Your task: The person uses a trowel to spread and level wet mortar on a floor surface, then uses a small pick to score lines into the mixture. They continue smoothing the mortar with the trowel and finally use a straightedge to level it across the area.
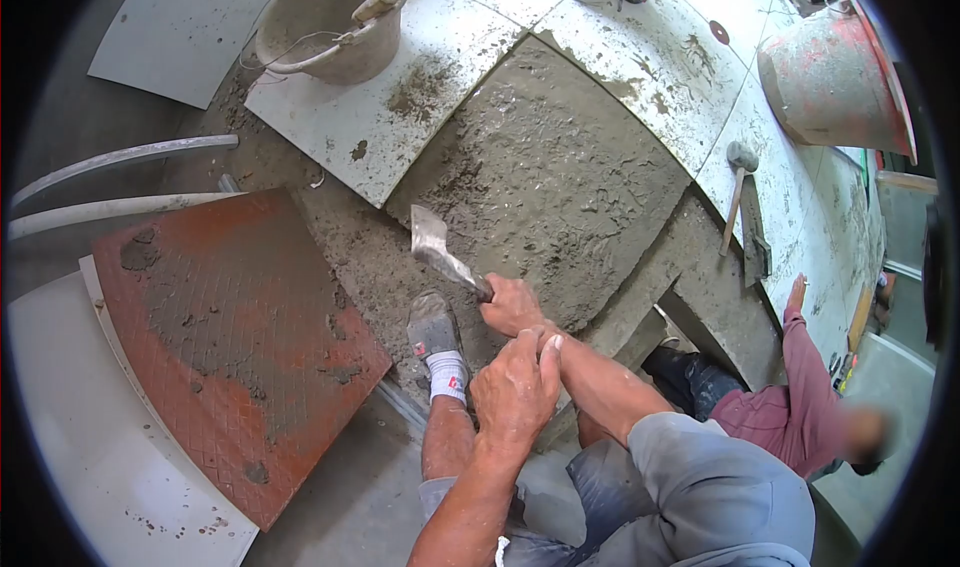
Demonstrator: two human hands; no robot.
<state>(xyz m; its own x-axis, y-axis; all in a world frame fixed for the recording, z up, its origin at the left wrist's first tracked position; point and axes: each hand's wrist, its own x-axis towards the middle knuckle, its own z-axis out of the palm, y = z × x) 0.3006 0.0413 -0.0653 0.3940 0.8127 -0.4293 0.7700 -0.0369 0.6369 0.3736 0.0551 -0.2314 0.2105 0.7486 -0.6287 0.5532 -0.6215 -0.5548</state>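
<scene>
My right hand (513,307) is closed round the handle of a mortar-smeared trowel (430,235). Its blade is over the near left edge of a wet grey mortar bed (560,157). My left hand (515,389) lies against my right wrist, its fingers curled and close together; whether they hold anything is hidden. Below the trowel, my shoe (432,324) rests on the rough ground. To the left lies a large reddish tile (225,317), its ridged face up and partly coated with grey mortar.
White tiles (340,132) border the mortar bed. A bucket (335,27) stands at the back left; a larger tub (835,77) lies tilted at the right. A mallet (738,182) lies beside a dark bar (754,232). Another person (770,417) crouches at lower right.
</scene>
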